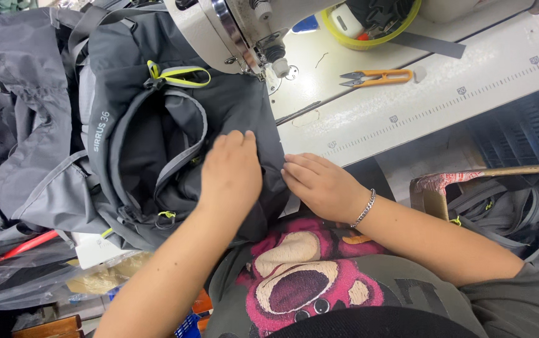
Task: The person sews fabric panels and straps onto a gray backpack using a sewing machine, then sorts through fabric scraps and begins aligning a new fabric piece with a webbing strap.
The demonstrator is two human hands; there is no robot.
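The dark grey backpack (157,138), trimmed with yellow-green zip pulls, lies crumpled under the sewing machine (232,31); left hand (231,172) and right hand (319,184) press flat on its fabric, fingers extended.

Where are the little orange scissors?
In the head view, the orange thread snips lie on the white sewing table, up and to the right of the sewing machine's needle, just below the yellow bowl and beyond the right hand.
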